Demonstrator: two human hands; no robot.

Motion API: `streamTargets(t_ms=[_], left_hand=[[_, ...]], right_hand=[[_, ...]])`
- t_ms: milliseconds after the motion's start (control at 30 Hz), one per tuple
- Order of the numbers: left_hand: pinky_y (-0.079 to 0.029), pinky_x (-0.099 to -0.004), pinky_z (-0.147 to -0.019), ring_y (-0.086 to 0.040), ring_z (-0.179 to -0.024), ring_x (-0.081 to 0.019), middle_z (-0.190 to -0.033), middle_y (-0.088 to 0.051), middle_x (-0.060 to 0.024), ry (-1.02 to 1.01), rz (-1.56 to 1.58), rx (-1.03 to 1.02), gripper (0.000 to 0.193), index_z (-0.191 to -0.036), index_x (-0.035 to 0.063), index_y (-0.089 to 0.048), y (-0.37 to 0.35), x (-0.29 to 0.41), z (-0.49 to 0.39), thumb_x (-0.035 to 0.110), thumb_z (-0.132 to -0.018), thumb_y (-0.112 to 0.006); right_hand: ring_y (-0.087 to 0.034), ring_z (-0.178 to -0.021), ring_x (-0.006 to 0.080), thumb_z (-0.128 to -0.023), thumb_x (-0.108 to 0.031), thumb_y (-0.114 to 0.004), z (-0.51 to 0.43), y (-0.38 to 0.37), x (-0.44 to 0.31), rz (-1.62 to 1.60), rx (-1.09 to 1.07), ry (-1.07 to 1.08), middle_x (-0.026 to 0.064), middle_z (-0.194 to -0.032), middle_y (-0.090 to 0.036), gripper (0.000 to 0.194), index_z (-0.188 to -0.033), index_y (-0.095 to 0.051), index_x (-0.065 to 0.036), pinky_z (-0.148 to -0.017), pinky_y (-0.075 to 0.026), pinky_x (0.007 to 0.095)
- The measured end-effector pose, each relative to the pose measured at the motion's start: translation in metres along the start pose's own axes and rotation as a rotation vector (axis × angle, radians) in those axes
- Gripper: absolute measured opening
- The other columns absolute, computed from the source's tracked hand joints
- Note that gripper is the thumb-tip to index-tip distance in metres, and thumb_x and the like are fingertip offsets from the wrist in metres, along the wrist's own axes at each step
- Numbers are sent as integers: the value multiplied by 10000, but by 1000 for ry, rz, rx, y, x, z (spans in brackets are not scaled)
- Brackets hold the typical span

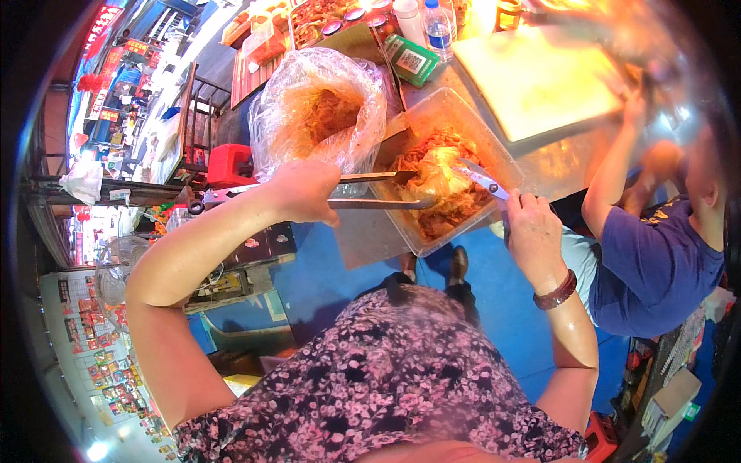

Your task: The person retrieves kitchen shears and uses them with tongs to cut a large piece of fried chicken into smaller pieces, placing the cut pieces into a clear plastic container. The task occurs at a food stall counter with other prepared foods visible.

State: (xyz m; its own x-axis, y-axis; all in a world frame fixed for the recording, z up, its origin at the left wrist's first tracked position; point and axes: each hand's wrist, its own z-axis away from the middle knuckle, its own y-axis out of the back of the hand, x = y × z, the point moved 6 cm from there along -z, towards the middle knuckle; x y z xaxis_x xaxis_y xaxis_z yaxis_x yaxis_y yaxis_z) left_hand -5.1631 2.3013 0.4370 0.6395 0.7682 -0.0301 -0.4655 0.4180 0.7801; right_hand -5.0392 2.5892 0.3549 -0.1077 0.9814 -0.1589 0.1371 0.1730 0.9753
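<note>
My left hand (304, 191) grips metal tongs (376, 204), whose two arms reach over the near left wall of a clear plastic tub (503, 153). In my right hand (531, 234) is a pair of scissors (485, 180), blades parted and pointing into the tub. Between the tools lies a pale yellow, leafy-looking piece of food (434, 171), with reddish, sauce-coated food (431, 226) around and under it. Whether the tong tips pinch the piece is hard to tell. Just beyond my left hand stands a clear plastic bag (278, 116) with orange-brown food inside.
A large cutting board (538, 81) lies at the upper right. Beside it a co-worker in a blue shirt (660, 272) has an arm over the board's edge. A water bottle (438, 32) and a green box with a printed code (412, 59) stand behind the tub.
</note>
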Motion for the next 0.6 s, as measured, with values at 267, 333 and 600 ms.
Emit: streamTargets(t_ms=[267,333,600], left_hand=[[-494,-487,-869,-623,-1035,-415,-1025,-658,-238,-7,0,-26,522,-1017,-19,-609,5,15,-16,340,-707,-826],[-521,-483,-824,-646,-1020,-383,-1006,-678,-192,-37,-34,47,430,-982,3,-651,2,14,-16,287,-703,-814],[-517,-509,-803,-645,-981,-413,-964,-674,-215,19,-45,92,331,-986,9,-631,-12,0,-8,145,-705,-741]], right_hand=[[-618,-827,313,-832,-70,-633,2,1,-2,9,27,1,139,-885,-622,313,-1131,-611,21,-673,-534,402],[-616,-804,310,-837,-67,-633,2,6,-3,7,55,6,137,-860,-621,246,-1066,-614,23,-663,-530,392],[-609,-851,319,-810,-72,-669,6,13,1,-26,28,-33,138,-915,-610,325,-1117,-601,7,-690,-525,413]])
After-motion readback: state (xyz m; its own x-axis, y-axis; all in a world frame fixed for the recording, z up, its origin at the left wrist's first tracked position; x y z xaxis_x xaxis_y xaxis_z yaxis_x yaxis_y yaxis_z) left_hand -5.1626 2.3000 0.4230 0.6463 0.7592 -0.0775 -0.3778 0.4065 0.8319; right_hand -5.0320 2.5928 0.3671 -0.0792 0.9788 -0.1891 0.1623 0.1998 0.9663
